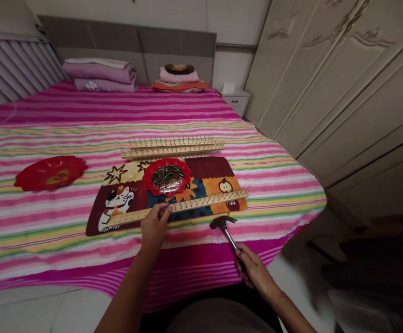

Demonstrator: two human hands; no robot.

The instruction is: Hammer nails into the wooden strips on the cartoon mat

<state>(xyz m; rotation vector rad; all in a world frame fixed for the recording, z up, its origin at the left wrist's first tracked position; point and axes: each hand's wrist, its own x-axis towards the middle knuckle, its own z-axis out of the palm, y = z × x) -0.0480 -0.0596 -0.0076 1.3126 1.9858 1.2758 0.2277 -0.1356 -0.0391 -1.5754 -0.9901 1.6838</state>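
fingers [162,211] of your left hand [154,227] pinch the near nail-studded wooden strip [201,203] on the cat-print mat [125,208], while your right hand [255,270] closes around a claw hammer [226,231] just beside it, nails [167,178] heaped in the red dish [148,178] beyond.

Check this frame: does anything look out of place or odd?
Yes: the right hand holds a claw hammer over a striped bedspread, while the left hand holds a nail-studded wooden strip on a printed mat. A soft bed is an odd surface for hammer work.

Head-worn camera faces forward and down, close above hands [155,226] [255,270].
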